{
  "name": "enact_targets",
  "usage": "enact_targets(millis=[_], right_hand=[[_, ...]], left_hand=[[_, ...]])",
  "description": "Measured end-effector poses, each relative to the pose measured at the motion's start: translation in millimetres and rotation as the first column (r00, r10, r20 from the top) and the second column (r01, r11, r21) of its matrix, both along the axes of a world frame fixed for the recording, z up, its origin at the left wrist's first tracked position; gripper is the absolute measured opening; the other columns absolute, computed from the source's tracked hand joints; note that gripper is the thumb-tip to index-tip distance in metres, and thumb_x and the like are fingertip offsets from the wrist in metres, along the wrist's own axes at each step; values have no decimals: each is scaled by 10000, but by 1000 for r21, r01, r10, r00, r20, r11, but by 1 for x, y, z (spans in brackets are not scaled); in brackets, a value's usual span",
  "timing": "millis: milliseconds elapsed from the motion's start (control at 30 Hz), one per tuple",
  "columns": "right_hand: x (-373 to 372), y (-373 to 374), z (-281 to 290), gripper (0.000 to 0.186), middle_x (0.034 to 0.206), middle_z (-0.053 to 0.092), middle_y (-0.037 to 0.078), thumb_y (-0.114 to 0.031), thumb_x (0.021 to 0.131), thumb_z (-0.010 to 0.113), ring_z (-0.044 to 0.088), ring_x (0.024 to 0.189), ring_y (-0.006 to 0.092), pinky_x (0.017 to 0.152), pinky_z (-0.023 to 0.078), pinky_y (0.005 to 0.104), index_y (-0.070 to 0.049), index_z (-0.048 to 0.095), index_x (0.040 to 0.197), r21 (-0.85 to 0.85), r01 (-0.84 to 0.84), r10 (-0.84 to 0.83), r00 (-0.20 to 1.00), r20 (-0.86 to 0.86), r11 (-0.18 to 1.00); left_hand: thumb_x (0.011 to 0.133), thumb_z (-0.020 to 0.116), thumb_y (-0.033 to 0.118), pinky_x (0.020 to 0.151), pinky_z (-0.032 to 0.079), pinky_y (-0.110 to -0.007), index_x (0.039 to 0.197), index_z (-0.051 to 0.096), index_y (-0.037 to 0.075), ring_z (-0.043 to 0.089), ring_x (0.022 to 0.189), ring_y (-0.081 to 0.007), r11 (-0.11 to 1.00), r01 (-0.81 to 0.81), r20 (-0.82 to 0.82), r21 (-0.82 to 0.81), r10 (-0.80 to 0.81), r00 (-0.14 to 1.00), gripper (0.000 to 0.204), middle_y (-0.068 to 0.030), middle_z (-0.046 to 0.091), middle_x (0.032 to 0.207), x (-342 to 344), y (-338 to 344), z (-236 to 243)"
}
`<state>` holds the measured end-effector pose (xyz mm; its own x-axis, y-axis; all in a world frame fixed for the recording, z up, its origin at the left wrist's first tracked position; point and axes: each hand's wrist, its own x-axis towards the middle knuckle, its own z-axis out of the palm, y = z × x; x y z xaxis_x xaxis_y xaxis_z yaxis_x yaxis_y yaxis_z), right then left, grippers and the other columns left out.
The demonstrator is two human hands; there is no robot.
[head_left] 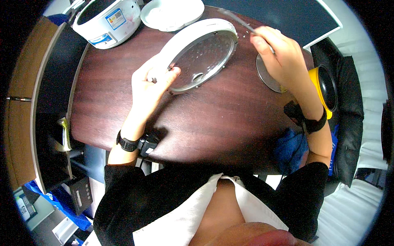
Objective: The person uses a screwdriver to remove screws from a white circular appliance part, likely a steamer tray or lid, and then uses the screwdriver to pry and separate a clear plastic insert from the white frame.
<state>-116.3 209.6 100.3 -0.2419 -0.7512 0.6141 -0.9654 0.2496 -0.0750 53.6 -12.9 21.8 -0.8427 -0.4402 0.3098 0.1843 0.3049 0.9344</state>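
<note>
My left hand is closed on the near left edge of a round lid with a white rim and a clear, droplet-spotted middle. The lid is tilted above the table, with my thumb over its rim. A small grey piece shows by my fingers; I cannot tell what it belongs to. To the right of the lid, my right hand grips a thin grey metal tool, blurred by motion, its far end pointing up and left. Partly hidden beneath that hand is a round, flat disc.
A white appliance body with blue-and-white stickers and a white oval part stand at the back left. Small white bits lie near the back edge. At right are a yellow-and-black round container and a blue cloth.
</note>
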Motion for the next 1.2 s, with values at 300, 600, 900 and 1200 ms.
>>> enact_targets(millis=[300,600,900,1200], right_hand=[[9,17,-17,177,701,556,99,-235,850,541,566,617,306,532,461,370,-64,561,808,209,82,-73,996,-49,975],[6,16,-9,178,696,536,109,-193,881,496,559,579,308,500,459,378,-68,502,754,216,111,-83,988,-133,970],[13,10,-9,175,640,537,98,-209,878,494,564,579,298,509,464,377,-82,501,757,195,127,-101,985,-137,973],[19,7,-10,195,625,539,88,-228,873,501,563,546,295,476,462,372,-88,498,737,179,202,-169,968,-185,963]], left_hand=[[731,732,144,656,435,-211,959,619,13,534,738,-62,994,54,-2,94,-54,999,286,-2,602,809,-2,-7,-8],[743,727,179,647,382,-195,946,607,14,485,712,-47,996,-2,-36,87,5,999,288,23,564,789,-7,-9,-14],[745,728,162,645,404,-198,952,614,12,494,712,-49,998,-3,1,60,3,1000,280,24,573,796,-3,-5,-10],[752,712,128,714,424,-215,1125,570,13,521,785,-67,998,5,-105,66,2,994,415,3,592,868,-7,0,-8]])
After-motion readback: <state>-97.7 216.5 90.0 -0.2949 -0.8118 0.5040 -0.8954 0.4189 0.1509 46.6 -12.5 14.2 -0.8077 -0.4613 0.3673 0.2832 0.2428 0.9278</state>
